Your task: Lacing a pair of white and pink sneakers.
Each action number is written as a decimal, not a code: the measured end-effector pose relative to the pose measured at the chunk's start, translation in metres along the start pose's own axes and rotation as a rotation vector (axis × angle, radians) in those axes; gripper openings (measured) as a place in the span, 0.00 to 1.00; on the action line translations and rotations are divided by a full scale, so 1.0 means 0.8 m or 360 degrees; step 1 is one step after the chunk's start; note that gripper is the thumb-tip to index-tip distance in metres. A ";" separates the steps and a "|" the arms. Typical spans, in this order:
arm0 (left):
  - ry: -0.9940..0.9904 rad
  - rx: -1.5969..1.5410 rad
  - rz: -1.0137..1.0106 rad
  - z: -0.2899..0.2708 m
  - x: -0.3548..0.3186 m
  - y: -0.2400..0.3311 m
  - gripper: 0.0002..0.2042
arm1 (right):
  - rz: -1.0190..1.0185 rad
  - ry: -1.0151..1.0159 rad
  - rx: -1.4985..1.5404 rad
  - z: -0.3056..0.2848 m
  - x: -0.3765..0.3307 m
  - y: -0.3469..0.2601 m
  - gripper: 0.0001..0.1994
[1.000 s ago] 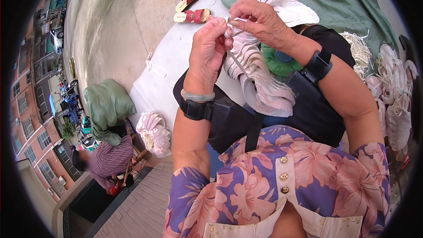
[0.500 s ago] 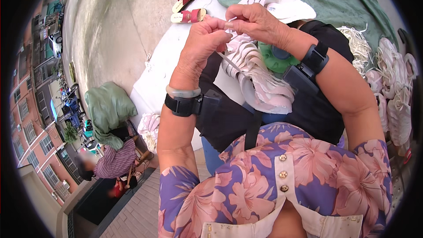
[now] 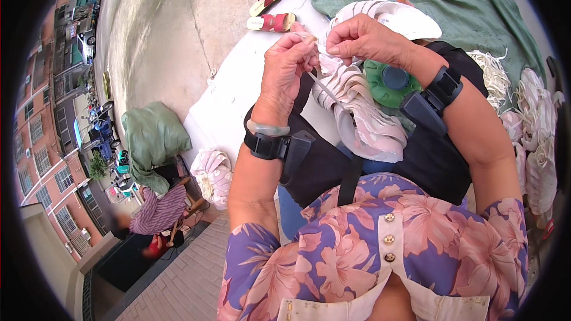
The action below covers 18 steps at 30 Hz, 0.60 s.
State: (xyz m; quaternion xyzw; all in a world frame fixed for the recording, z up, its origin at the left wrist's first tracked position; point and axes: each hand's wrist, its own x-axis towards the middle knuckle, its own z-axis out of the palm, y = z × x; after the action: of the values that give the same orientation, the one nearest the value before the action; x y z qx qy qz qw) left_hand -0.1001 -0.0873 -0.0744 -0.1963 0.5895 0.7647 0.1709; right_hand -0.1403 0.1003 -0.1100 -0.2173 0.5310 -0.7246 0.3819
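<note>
Here your left hand (image 3: 284, 71) and right hand (image 3: 363, 38) pinch a white strand (image 3: 324, 88) taut above the stacked pink-white pieces (image 3: 357, 113), apparently for threading.

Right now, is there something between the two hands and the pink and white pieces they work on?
No, nothing visible. The left hand and the right hand already pinch the top of the stack of pink and white pieces, fingertips almost meeting. The green spool sits behind the stack, beside it.

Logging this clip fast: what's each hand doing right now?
Left hand: closed, pinching the pink-white strips.
Right hand: closed, pinching the same bundle's top.
</note>
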 end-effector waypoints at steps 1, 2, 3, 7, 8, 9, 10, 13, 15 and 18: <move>0.0003 0.0000 -0.0002 -0.001 -0.002 0.000 0.02 | 0.0002 -0.0002 0.0003 0.003 0.001 -0.003 0.06; -0.0007 0.0030 0.0017 -0.002 -0.004 0.001 0.02 | 0.0160 -0.0049 -0.0037 0.006 0.002 -0.007 0.06; -0.0018 0.0060 0.0036 -0.003 -0.006 0.001 0.02 | 0.0318 -0.0095 -0.0077 0.008 0.003 -0.008 0.06; -0.0067 0.0106 0.0000 0.004 -0.003 0.003 0.03 | -0.0075 0.0311 -0.0657 -0.006 0.007 0.005 0.08; -0.0078 0.0102 0.0025 0.003 -0.003 0.001 0.04 | -0.0090 0.0402 -0.0941 -0.006 0.006 0.001 0.08; -0.0090 0.0097 0.0049 0.002 -0.004 0.001 0.04 | -0.0089 0.0402 -0.0940 -0.003 0.009 0.005 0.08; -0.0097 0.0095 0.0047 0.004 -0.004 0.000 0.04 | -0.0171 0.0387 -0.0786 0.000 0.011 0.012 0.08; -0.0158 0.0106 0.0128 0.006 -0.005 -0.003 0.04 | -0.0271 0.0285 -0.0534 0.004 0.013 0.023 0.11; -0.0105 0.0163 0.0218 0.007 -0.005 -0.007 0.04 | -0.0061 0.0098 -0.0105 0.004 0.011 0.018 0.11; -0.0110 0.0321 0.0276 0.011 -0.008 -0.010 0.04 | -0.0122 0.0189 -0.0132 0.008 0.008 0.010 0.09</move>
State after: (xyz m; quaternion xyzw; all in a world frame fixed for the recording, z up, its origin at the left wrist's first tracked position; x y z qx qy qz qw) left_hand -0.0915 -0.0771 -0.0760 -0.1000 0.6720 0.7197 0.1434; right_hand -0.1365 0.0903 -0.1157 -0.2098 0.5734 -0.7277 0.3124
